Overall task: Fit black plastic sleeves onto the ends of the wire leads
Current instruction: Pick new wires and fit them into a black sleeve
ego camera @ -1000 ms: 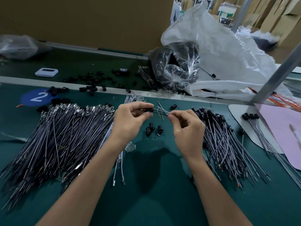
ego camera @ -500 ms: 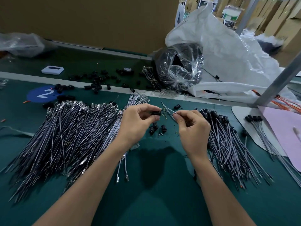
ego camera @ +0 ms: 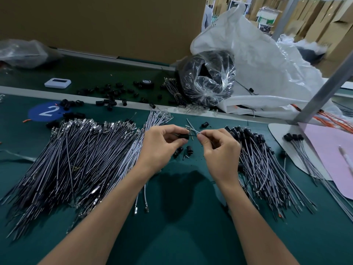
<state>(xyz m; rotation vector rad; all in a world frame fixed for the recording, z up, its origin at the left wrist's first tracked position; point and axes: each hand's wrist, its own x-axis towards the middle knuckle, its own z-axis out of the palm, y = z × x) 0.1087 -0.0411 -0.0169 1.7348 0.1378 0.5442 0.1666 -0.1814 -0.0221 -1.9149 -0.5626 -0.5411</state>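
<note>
Left hand (ego camera: 162,144) pinched a black sleeve (ego camera: 183,136) between thumb and curled fingers | right hand (ego camera: 219,148) pinched a wire lead (ego camera: 192,127), just beside the sleeve, both above the green mat (ego camera: 181,217) | bare leads pile (ego camera: 76,159) lay left, sleeved leads pile (ego camera: 267,169) right

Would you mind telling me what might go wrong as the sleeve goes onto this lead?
1. The left hand pinches the black sleeve only at the fingertips; it may slip and drop among the loose sleeves below.
2. The lead ends pinched by the right hand look splayed, so one could bend or miss the sleeve.
</note>
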